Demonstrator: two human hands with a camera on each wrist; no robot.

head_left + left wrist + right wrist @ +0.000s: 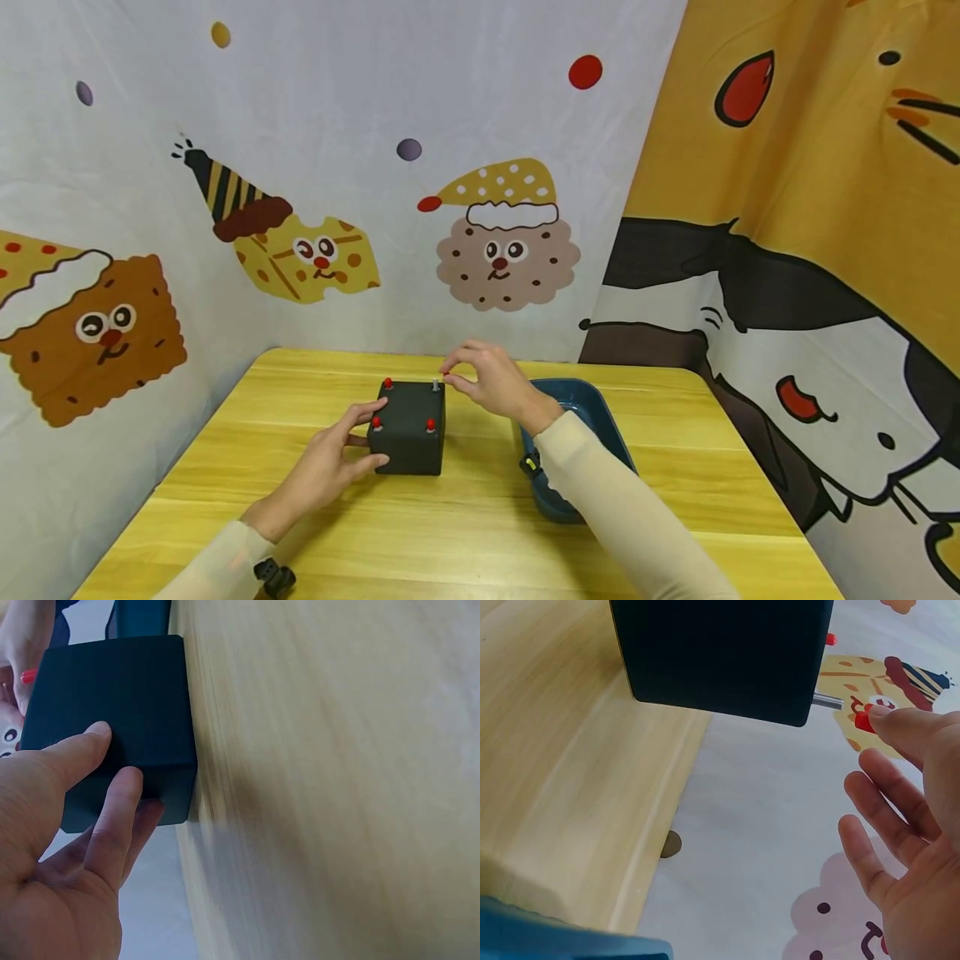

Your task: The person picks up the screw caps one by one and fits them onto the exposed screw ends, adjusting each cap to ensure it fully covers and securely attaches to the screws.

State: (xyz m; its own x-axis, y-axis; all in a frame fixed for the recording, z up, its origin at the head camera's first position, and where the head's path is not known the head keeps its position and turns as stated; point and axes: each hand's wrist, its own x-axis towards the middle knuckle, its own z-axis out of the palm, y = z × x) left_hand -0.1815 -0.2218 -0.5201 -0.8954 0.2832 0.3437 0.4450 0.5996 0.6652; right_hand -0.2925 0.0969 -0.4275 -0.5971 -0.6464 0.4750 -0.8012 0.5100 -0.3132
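A black box (408,446) stands on the table with metal posts on its top. Red caps cover three of them: far left (387,383), near left (377,422) and near right (431,424). The far right metal post (827,701) is bare. My left hand (318,462) grips the box from its left side, thumb at the front face, fingers at the left. Between thumb and forefinger, my right hand (491,379) pinches a small red cap (864,721). In the right wrist view this cap is just beyond the bare post's tip, apart from it.
To the right of the box is a blue plastic bin (555,508), partly hidden under the right forearm. The yellow wood-grain table (465,550) ends at a cloth backdrop (405,325) with cartoon prints.
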